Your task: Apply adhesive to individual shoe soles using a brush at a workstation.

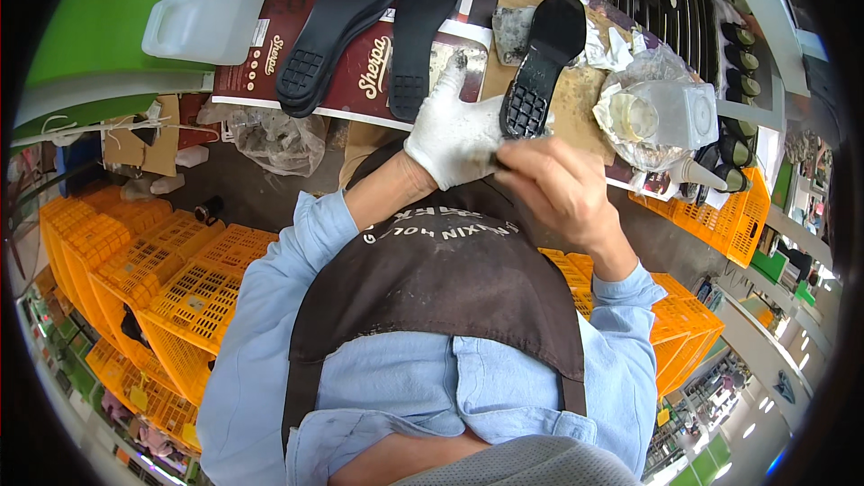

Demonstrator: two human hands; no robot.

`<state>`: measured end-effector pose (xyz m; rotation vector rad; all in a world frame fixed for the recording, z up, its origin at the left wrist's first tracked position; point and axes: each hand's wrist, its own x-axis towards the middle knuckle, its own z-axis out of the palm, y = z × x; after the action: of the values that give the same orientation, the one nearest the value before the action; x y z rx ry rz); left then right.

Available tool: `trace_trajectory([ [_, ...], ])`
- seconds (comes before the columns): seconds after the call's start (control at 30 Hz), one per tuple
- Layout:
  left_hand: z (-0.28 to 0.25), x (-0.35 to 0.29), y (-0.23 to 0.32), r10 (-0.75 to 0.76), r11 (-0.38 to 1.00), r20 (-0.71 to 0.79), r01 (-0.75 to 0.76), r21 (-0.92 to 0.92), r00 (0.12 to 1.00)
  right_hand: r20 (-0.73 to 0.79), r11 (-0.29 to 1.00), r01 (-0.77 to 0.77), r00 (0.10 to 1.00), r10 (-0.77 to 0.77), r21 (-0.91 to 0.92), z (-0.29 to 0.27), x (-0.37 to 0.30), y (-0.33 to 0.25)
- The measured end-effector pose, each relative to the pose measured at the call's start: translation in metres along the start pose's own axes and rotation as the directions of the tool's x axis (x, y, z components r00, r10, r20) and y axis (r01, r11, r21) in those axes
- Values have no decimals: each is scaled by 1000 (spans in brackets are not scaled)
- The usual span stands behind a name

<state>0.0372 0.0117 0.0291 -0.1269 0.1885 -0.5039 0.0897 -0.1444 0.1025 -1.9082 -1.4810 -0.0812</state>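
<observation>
My left hand [454, 130], in a white glove with a blackened thumb tip, holds a black shoe sole [551, 31] by its heel end. The thumb points up and away from the sole, and the other fingers are partly hidden. The sole's heel shows a raised grid that looks wet and shiny. Just below that heel, my bare right hand [558, 187] pinches its fingers together, slightly blurred. A small dark bit shows at the fingertips, too unclear to name. To the left lie a single black sole [425, 36] and a stack of black soles [337, 27].
A white plastic jug [205, 13] stands at the table's left. On the right, a clear plastic container [670, 114] sits in crumpled plastic film, with a pale nozzle [697, 173] beside it. Printed cardboard [360, 117] covers the table. Yellow crates [193, 292] stand on both sides of me.
</observation>
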Motion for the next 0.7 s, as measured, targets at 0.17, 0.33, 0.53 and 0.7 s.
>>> trace_trajectory([
  [0.17, -15, 5, 2, 23, 990, 209, 6, -139, 978, -122, 936, -240, 969, 215, -258, -4, -5, -3],
  [0.33, -20, 4, -1, 3, 1000, -71, -5, -28, 997, -97, 998, -27, 995, 21, -63, -1, -2, -4],
  [0.53, -16, 7, -1, 35, 989, 376, 22, -145, 926, -50, 990, -136, 990, 134, -39, -5, -12, -6],
  [0.7, -9, 5, -3, 26, 990, 242, 8, -140, 970, -196, 986, -155, 970, 142, -53, -8, 3, 1],
])
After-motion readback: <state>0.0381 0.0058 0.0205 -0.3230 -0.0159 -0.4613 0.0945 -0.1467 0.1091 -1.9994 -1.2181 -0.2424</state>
